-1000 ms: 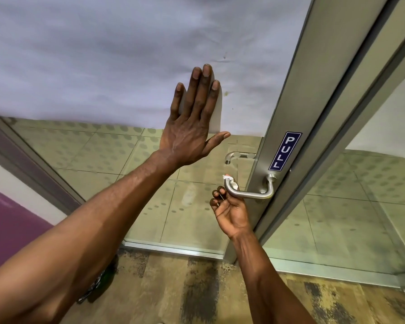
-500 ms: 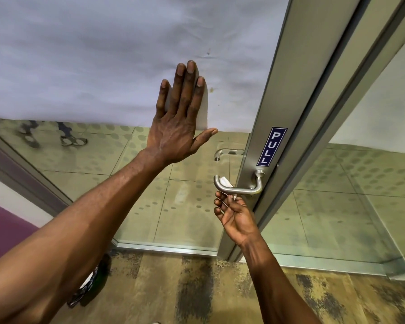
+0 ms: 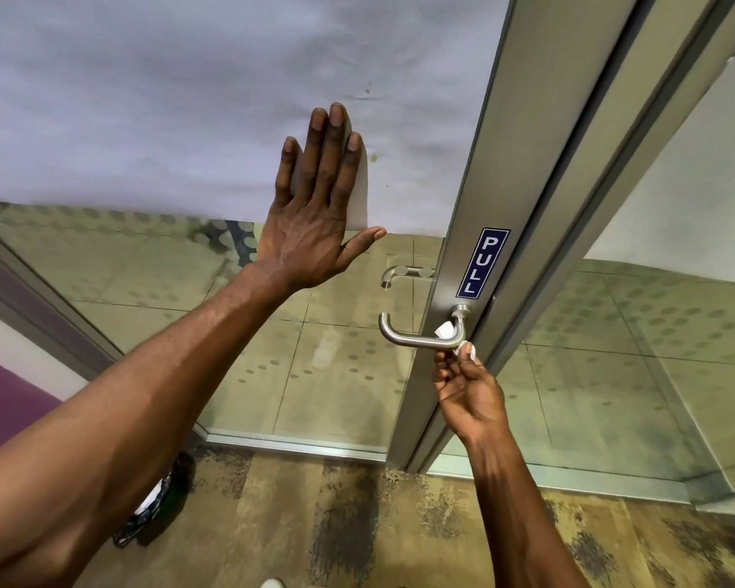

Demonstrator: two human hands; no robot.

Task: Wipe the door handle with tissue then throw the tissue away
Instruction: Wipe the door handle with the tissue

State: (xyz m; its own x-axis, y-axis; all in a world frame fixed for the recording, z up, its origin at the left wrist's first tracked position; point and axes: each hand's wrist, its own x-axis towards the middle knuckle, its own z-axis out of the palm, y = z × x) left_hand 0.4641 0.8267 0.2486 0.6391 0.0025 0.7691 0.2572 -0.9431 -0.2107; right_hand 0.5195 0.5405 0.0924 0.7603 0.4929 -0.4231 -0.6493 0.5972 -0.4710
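It looked like an office or a similar commercial building. The glass door (image 3: 323, 367) sat in a brushed-metal frame (image 3: 484, 171) and carried a blue "PULL" sign (image 3: 482, 262) (the sort fixed in workplaces), above a steel lever handle (image 3: 416, 339). Frosted film (image 3: 187, 99) covered the upper glass, and patterned carpet (image 3: 357, 524) lay below.

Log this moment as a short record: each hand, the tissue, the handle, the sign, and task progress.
left hand: flat, open, pressed on the white-covered door glass
right hand: pinching the tissue from below the handle
tissue: white, against the handle near its bend by the frame
handle: metal lever on the door frame, level
sign: blue, reads PULL, just above the handle
progress: wiping under way; tissue not thrown away
bin: none in view
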